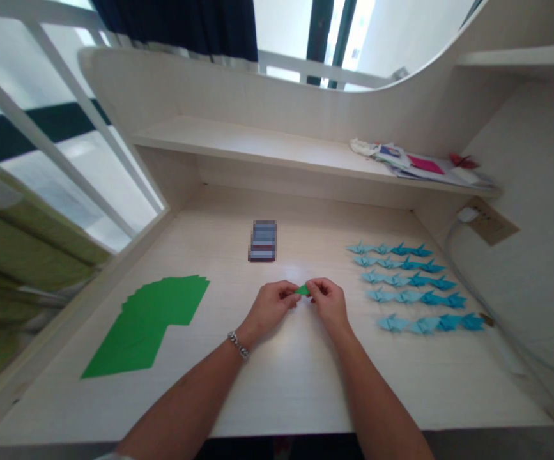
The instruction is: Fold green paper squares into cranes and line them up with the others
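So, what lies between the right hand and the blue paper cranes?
Nothing: the head view shows only bare desk between the right hand and the cranes.

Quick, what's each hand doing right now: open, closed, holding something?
Left hand: closed, fingertips pinching one end of the green folded paper.
Right hand: closed, pinching the other end of the same green folded paper.
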Available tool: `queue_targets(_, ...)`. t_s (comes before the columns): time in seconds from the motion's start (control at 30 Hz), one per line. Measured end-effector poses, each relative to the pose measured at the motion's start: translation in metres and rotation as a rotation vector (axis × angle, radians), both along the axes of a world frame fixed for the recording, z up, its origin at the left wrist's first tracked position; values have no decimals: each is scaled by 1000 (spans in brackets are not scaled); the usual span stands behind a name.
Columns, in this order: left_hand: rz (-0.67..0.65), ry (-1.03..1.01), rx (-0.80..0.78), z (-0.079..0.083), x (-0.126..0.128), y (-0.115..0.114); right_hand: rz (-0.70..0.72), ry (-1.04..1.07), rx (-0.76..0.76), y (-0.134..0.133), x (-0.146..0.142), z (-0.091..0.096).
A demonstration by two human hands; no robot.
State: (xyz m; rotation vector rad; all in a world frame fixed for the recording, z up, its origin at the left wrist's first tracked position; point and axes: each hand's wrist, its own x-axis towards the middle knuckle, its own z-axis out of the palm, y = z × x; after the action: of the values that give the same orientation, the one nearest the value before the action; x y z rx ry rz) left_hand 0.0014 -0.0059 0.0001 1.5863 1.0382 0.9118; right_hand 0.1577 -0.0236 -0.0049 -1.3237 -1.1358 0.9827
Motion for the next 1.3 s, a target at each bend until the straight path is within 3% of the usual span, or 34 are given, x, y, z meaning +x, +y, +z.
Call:
queue_targets(0.2,216,-194,-82,-2,-4,9,101,182,-108,-1,-2,1)
queue_targets(0.3,255,-323,-156,-4,-3,11,152,220,-122,-2,-4,4)
queue_targets(0.7,98,-294,-63,-2,1,5,154,257,-41,-2,-3,3)
queue_targets(1.0,90,-358,-118,-3,2,5,159,188,12,-4,-4,4)
queue_targets(1.3,110,-309,-71,-2,1,4,134,167,28,-2,-2,0)
